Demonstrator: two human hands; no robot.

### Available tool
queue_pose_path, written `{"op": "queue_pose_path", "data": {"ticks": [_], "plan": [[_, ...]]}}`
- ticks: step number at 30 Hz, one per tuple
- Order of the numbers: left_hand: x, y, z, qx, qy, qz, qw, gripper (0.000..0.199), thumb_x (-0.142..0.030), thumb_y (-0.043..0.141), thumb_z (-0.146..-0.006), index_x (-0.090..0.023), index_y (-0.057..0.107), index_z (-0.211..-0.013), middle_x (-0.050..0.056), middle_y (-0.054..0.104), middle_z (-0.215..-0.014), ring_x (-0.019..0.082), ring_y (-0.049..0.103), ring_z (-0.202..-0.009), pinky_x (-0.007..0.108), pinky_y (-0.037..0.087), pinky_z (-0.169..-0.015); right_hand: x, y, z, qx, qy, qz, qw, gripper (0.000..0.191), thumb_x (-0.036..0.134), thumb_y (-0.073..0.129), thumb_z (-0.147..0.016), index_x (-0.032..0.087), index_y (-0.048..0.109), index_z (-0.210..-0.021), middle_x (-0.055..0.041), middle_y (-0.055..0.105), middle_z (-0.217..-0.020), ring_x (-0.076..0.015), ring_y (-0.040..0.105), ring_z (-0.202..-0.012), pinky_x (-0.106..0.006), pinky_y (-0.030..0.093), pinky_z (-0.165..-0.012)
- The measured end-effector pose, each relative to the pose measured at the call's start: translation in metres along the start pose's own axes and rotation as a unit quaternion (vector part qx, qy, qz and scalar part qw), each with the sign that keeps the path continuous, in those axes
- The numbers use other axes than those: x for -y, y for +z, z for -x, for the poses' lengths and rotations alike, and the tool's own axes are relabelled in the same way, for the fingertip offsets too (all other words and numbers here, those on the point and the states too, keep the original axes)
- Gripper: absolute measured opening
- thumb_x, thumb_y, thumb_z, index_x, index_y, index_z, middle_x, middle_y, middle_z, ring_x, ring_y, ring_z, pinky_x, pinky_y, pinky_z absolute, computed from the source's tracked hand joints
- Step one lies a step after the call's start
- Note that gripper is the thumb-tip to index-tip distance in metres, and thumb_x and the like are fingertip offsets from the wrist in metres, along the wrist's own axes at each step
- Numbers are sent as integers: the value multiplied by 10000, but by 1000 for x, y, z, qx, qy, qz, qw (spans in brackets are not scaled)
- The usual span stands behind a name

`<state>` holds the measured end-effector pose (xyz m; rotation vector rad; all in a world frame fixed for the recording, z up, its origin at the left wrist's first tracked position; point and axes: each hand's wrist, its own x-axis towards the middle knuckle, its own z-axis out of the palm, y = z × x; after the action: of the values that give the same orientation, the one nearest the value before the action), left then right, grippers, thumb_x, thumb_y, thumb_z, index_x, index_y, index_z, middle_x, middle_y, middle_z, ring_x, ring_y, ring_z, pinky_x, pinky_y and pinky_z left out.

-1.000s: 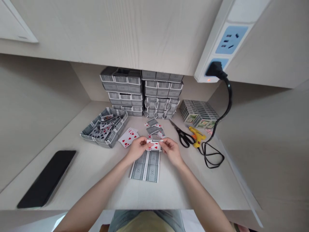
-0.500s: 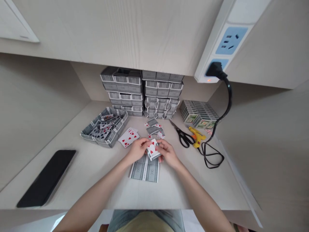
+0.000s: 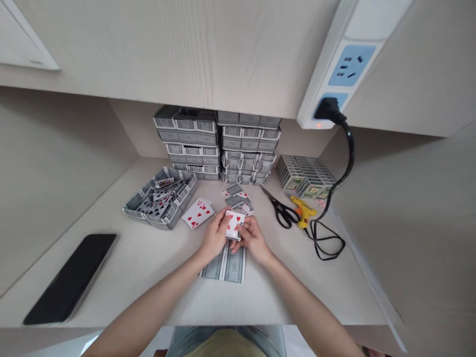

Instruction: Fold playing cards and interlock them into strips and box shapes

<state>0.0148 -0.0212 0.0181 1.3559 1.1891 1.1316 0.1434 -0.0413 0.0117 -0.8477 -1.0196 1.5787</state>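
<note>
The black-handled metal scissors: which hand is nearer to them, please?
Right: the right hand is left of the scissors, apart from them; the left hand is farther left.

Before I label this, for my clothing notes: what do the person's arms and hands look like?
The left hand and right hand are bare: no gloves or wristwatch visible. Both forearms are uncovered, with no sleeves in view. A yellowish top and blue-grey legwear show below.
</note>
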Motion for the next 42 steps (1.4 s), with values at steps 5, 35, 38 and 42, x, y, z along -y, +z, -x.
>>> {"op": "queue_pose_path", "data": {"ticks": [5, 35, 38, 42], "plan": [[6, 1, 1, -47, 13, -42, 998, 216, -329, 411, -806, -163, 545, -770, -21, 533, -600, 103, 475, -524, 197, 364, -481, -6, 3, -1, 9, 21, -35, 999, 301, 409, 548, -789, 231, 325, -883, 81, 556, -581, -107, 584, -406, -222, 503, -351], [-7, 5, 9, -69, 11, 78, 994, 92, -214, 390, -730, -187, 474, -704, -55, 455, -514, 88, 420, -434, 194, 333, -408, -1, 2, 2, 26, 37, -30, 999, 276, 430, 529, -782, 228, 376, -891, 71, 571, -484, -162, 604, -399, -253, 491, -359], [-7, 0, 10, -60, 37, 70, 995, 111, -213, 382, -719, -186, 482, -678, -45, 447, -512, 93, 409, -445, 202, 327, -417, 4, 2, 4, 56, 55, -64, 995, 251, 394, 520, -782, 230, 373, -903, 47, 608, -560, -183, 640, -470, -313, 527, -428], [-8, -4, 10, -30, 60, 61, 996, 132, -285, 412, -751, -186, 484, -705, -44, 450, -511, 97, 411, -446, 209, 323, -421, 9, 0, 4, 87, 108, -100, 985, 259, 448, 423, -813, 226, 377, -938, 4, 637, -703, -202, 664, -551, -343, 536, -451]]}}
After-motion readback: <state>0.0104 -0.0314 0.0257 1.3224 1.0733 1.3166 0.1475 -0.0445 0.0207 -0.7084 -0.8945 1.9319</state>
